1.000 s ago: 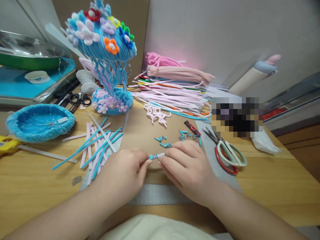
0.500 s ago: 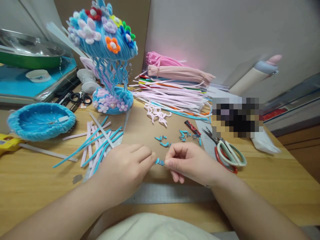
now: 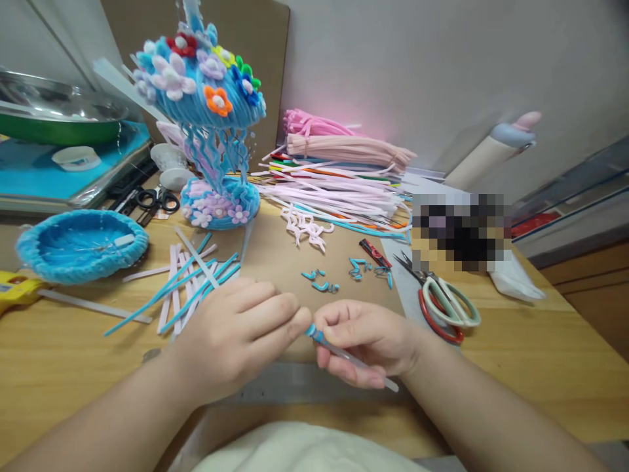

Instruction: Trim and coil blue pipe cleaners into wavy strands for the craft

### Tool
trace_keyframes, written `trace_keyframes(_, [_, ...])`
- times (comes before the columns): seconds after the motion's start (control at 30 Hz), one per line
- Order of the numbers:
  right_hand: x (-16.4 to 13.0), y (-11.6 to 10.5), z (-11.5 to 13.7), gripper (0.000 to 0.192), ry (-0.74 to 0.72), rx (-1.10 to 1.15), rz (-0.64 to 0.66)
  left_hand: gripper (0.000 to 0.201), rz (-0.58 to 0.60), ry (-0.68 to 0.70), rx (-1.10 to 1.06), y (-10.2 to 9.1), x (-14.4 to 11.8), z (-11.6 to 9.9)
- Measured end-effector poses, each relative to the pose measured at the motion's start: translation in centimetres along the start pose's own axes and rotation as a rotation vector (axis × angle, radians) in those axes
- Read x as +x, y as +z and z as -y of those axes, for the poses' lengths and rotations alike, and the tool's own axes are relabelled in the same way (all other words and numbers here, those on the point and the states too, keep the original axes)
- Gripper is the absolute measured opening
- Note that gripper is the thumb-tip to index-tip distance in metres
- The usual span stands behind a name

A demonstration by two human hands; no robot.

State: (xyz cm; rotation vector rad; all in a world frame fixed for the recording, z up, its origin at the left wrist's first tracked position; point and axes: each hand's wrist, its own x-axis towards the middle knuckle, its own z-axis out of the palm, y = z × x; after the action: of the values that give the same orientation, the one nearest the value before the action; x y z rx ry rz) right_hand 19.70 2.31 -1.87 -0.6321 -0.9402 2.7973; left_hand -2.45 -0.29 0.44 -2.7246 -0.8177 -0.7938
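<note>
One translucent stick [image 3: 392,385] lies slanted across the right hand [image 3: 366,337], its free end poking out below the fingers, nearest the body. At its upper left end sits a blue coil [image 3: 314,332], between the two hands and above the brown board [image 3: 265,262]. The right thumb and fingers grasp the stick just beside the coil. The left hand [image 3: 248,328], palm down with its fingers folded together, pinches at the coil's other end.

Beyond the left hand, blue and pale pink strips [image 3: 175,288] lie crossed in a loose heap; on the right rest scissors [image 3: 452,308] with pale green handles. Small blue curls [image 3: 322,286] lie scattered on the board, then pale pink twists [image 3: 307,226] farther up. A fuzzy blue bowl [image 3: 88,272] sits on the left. Farther back stand a blue ornament [image 3: 196,115] covered in coloured flowers and, right of it, stacked bundles [image 3: 348,147] of pink and peach stems.
</note>
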Motion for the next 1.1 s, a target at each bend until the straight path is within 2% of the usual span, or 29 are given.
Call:
trace_keyframes(0.13, [0.0,1.0,0.2,0.024,-0.154,-0.305,-0.322,0.026,0.153,-0.087,-0.082,0.6,0.0,0.2])
trace_keyframes(0.2, [0.3,1.5,0.1,0.025,-0.184,-0.435,-0.430,0.025,0.244,-0.086,-0.116,0.9,0.0,-0.1])
trace_keyframes(0.33, [0.9,1.8,-0.3,0.025,-0.155,-0.541,-0.531,0.021,0.357,-0.095,-0.108,1.2,0.1,-0.8])
trace_keyframes(0.47, [0.3,1.1,0.2,0.022,-0.131,-0.719,-0.621,0.028,0.345,-0.121,-0.059,1.3,0.1,-0.6])
trace_keyframes(0.53, [-0.6,0.3,1.1,0.019,-0.212,-0.928,-0.728,0.025,0.317,-0.220,-0.002,1.1,0.1,-0.1])
trace_keyframes(0.6, [-1.4,-0.9,2.1,0.018,-0.360,-1.115,-0.896,0.024,0.277,-0.396,0.075,0.8,0.1,0.6])
trace_keyframes(0.7, [-1.9,-3.1,3.3,0.020,-0.543,-1.233,-1.170,0.025,0.248,-0.704,0.204,0.2,0.1,1.7])
trace_keyframes(0.73, [-1.8,-3.7,3.4,0.020,-0.573,-1.232,-1.223,0.026,0.251,-0.779,0.234,0.1,0.1,1.9])
trace_keyframes(0.8, [-1.2,-4.7,3.3,0.021,-0.603,-1.235,-1.208,0.027,0.261,-0.855,0.259,-0.1,0.0,2.2])
trace_keyframes(0.9, [-0.2,-5.0,2.6,0.027,-0.618,-1.255,-1.041,0.026,0.236,-0.855,0.233,-0.1,-0.2,2.3])
trace_keyframes(0.97, [-0.1,-4.8,2.4,0.030,-0.651,-1.297,-0.984,0.025,0.218,-0.852,0.212,-0.1,-0.3,2.3])
trace_keyframes(1.03, [-0.7,-4.8,2.6,0.028,-0.713,-1.371,-1.035,0.025,0.213,-0.862,0.176,0.0,-0.2,2.2])
trace_keyframes(1.1, [-1.6,-5.0,3.2,0.024,-0.763,-1.459,-1.157,0.026,0.204,-0.875,0.128,0.0,-0.1,2.3])
